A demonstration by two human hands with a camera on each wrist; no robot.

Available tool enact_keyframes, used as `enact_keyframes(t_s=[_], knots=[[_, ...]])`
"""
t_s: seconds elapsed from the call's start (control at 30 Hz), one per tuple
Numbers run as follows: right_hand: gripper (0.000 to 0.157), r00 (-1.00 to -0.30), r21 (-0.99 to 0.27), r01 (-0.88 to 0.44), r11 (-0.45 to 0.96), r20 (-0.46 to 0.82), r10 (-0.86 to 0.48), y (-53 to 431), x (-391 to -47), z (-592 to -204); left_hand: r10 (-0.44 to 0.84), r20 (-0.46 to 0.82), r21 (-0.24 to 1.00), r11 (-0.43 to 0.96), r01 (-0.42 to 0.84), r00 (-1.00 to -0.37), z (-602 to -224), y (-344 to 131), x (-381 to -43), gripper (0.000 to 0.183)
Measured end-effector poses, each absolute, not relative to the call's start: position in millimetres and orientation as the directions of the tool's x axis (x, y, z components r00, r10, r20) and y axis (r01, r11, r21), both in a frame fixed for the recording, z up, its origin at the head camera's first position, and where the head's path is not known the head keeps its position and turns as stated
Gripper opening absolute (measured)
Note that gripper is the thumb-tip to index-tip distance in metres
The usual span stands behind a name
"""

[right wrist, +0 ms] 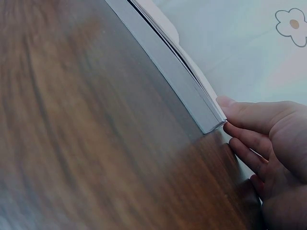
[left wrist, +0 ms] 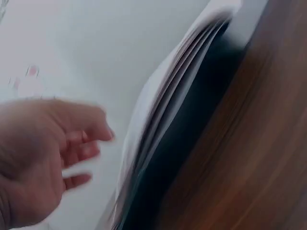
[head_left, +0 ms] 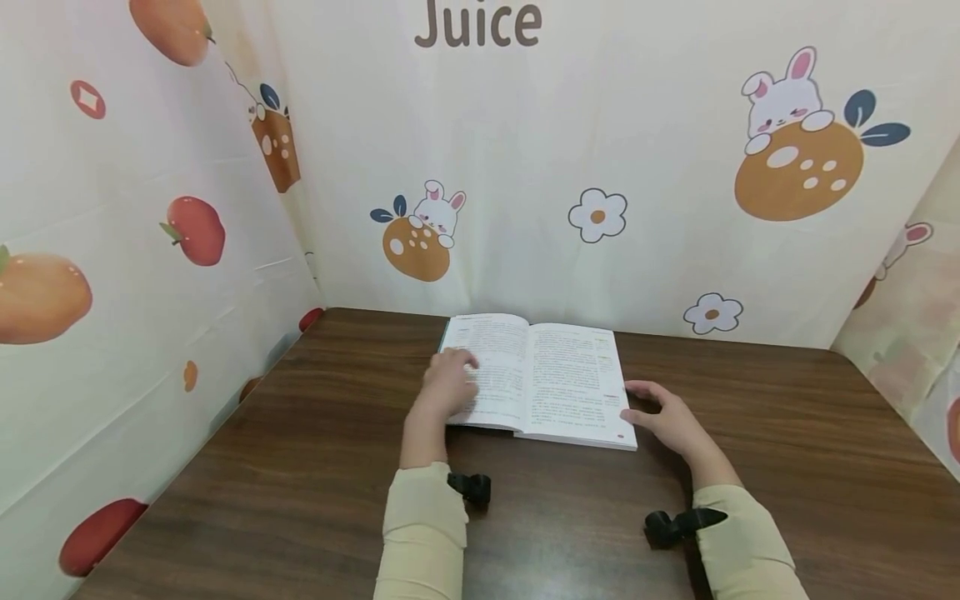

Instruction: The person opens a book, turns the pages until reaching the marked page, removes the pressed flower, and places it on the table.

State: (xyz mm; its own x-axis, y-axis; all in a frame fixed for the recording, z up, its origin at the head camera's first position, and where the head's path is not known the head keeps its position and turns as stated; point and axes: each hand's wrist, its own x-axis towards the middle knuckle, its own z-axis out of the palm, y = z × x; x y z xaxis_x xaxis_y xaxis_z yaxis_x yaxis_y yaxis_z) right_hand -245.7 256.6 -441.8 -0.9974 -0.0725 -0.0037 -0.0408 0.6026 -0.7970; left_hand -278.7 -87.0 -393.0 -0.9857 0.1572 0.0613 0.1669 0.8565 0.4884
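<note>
An open book (head_left: 573,383) with printed pages lies on the table near the wall. Over its left page is my left hand (head_left: 450,383), fingers loosely bent and holding nothing. In the left wrist view, that hand (left wrist: 43,153) is apart from the page edges (left wrist: 165,96), with a dark cover beneath them. My right hand (head_left: 667,421) grips the book's right edge near the lower corner. The right wrist view shows its thumb (right wrist: 249,115) on the top pages at the corner of the thick page block (right wrist: 177,81), the other fingers against the side.
The dark wood-grain table (head_left: 300,483) extends around the book. Behind it hangs a pale curtain (head_left: 510,250) printed with rabbits, fruit and flowers, which also covers both sides. Black wrist straps with cameras (head_left: 474,490) sit over the cream sleeves (head_left: 423,533).
</note>
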Motion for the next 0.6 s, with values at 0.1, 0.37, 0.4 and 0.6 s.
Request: enact_keyframes(t_s=[0.1, 0.37, 0.4, 0.6], knots=[[0.060, -0.997, -0.798, -0.040, 0.601, -0.006, -0.074, 257, -246, -442, 0.347, 0.077, 0.423, 0.838, 0.346, -0.935, -390, -59, -279, 0.037], [0.061, -0.998, -0.797, -0.020, 0.603, -0.022, -0.062, 256, -244, -441, 0.462, -0.079, 0.336, 0.847, 0.412, -0.884, -403, -26, -273, 0.043], [0.060, -0.998, -0.797, -0.024, 0.604, -0.018, -0.063, 256, -244, -441, 0.453, -0.082, 0.348, 0.848, 0.400, -0.888, -405, -26, -273, 0.044], [0.060, -0.998, -0.796, -0.030, 0.605, -0.008, -0.060, 257, -245, -442, 0.386, -0.070, 0.557, 0.780, 0.285, -0.920, -414, -25, -275, 0.045]])
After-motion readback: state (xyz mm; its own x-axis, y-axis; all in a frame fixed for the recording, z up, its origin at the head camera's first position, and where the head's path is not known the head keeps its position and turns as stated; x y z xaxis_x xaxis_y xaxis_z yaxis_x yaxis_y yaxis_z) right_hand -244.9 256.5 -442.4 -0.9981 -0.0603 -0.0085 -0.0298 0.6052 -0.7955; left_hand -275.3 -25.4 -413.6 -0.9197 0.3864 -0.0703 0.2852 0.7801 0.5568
